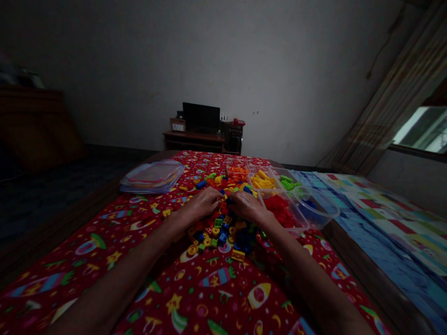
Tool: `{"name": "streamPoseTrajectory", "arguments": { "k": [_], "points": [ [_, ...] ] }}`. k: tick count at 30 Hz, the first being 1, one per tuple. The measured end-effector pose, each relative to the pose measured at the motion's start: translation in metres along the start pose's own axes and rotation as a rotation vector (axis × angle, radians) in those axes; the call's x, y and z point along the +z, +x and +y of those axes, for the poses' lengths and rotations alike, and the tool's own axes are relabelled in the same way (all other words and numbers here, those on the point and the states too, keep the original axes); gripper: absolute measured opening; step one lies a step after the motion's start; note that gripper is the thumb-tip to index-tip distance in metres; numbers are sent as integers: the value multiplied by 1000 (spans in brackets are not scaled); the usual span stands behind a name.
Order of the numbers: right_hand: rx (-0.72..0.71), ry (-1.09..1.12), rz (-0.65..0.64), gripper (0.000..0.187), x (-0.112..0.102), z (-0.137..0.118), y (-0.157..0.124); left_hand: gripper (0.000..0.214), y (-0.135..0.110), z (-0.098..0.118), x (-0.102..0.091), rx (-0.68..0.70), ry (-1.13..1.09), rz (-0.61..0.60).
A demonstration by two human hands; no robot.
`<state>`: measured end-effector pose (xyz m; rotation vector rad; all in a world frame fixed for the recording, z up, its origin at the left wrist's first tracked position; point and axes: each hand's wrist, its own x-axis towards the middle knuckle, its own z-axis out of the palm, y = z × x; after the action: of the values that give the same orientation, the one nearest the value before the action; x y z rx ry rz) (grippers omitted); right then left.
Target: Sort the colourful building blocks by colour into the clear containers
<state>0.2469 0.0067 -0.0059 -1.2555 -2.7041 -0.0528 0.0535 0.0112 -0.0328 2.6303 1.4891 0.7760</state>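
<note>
A heap of mixed toy building bricks (219,223) in yellow, blue, green and red lies spread on the red patterned cloth. Over its left side is my left hand (206,201), fingers curled together at the bricks; what they pinch is too small to tell. Facing it from the right, my right hand (247,204) also has bent fingers, with dark blue showing at the tips. A clear divided box (297,225) beside my right hand has sorted bricks: orange, yellow bricks (262,180), green bricks (288,182) and red bricks (278,210).
A round clear tub (331,211) with blue pieces sits at the box's right. Stacked plastic lids (150,179) lie on the left of the cloth (188,298). A bed (387,218) adjoins the right side. A monitor (201,117) stands against the far wall.
</note>
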Motion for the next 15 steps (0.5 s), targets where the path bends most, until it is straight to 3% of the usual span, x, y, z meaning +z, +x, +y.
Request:
{"name": "streamPoseTrajectory", "arguments": {
  "k": [7, 15],
  "points": [
    [-37, 27, 63, 40, 13, -8, -4, 38, -8, -7, -5, -20, 83, -174],
    [23, 159, 173, 26, 2, -5, -10, 44, -6, -5, -20, -150, 37, -257]
  ]
}}
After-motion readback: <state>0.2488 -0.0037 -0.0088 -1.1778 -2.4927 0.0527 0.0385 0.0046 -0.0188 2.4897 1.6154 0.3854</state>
